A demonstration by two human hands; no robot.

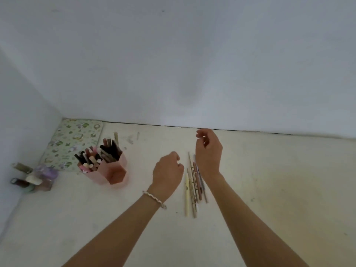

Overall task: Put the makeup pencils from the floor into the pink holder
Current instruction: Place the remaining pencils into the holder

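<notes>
Several thin makeup pencils [193, 186] lie side by side on the pale floor, pointing away from me. My left hand [167, 172] hovers just left of them, fingers curled, holding nothing. Above the far ends of the pencils my right hand [209, 151] is raised with its fingers loosely apart and empty. The pink holder [112, 175], made of hexagonal compartments, stands to the left. Its two rear compartments are packed with pencils and sticks; the front compartment looks empty.
A floral-patterned mat [71, 141] lies in the corner behind the holder. Small bottles and jars [33, 178] cluster at the left wall. White walls [192, 64] bound the floor at the back and left.
</notes>
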